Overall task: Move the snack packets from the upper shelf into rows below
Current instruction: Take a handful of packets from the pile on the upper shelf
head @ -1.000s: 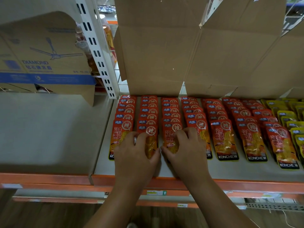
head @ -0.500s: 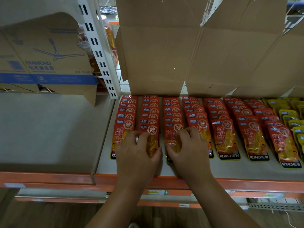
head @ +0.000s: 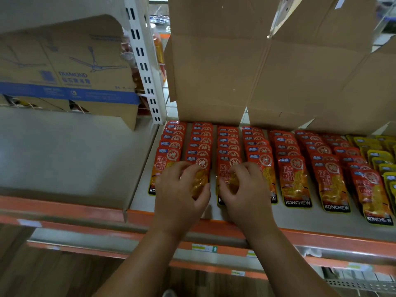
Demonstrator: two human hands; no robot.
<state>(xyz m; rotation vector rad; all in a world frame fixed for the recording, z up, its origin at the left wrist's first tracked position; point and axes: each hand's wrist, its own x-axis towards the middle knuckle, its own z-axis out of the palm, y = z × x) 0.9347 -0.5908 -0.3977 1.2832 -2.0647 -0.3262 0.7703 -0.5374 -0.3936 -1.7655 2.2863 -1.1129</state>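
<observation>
Fingers that lay flatter a second ago have curled: the left hand (head: pixel 180 197) pinches the front red Konchew packet (head: pixel 201 179) of the second row from the left edge of the shelf (head: pixel 300 218), the right hand (head: pixel 245 195) pinches the third row's front packet (head: pixel 227 168), both near the front edge

The red packets (head: pixel 294 181), glossy, with yellow contents and a black KONCHEW band at the foot, lie flat on the shelf (head: pixel 300 219) in overlapping rows running front to back; yellow packets (head: pixel 383 159) lie likewise at far right. The left hand (head: pixel 182 191) and right hand (head: pixel 244 189) each grip a front red packet
</observation>
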